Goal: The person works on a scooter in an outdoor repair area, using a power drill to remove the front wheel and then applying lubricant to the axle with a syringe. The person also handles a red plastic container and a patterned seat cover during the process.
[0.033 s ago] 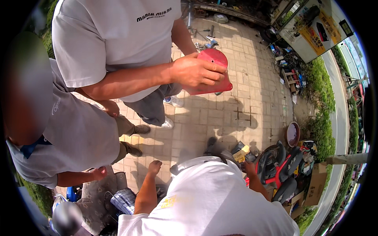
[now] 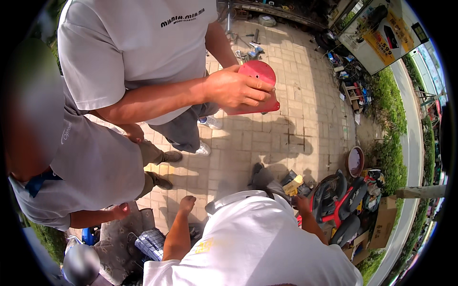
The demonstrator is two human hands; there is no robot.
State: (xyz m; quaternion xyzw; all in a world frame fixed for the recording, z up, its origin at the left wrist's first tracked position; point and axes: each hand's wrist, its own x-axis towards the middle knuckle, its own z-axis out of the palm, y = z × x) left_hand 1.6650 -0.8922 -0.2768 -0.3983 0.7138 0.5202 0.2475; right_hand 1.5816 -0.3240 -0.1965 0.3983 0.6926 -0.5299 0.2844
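My left hand (image 2: 187,204) hangs at my side over the paving, its fingers curled in, with nothing visible in them. On my other side, my right hand (image 2: 301,204) is low beside a red and black machine frame with dark pads (image 2: 339,198); its fingers are too dark and small to make out. In front of me, a standing person's hand (image 2: 242,89) grips a red piece (image 2: 258,71) with a rounded top and small holes. That person's other arm reaches behind the piece, where its hand is hidden.
A second person in grey (image 2: 102,157) stands at the left, beside a patterned padded seat (image 2: 114,252). Tools (image 2: 255,47) lie on the paving (image 2: 305,81) ahead. At the right are a round basin (image 2: 355,162), a cardboard box (image 2: 383,223), and clutter along a hedge (image 2: 389,105).
The person with the red piece has shifted slightly left in view. More of my grey-clad leg and dark shoe shows below. My hands have hardly moved.
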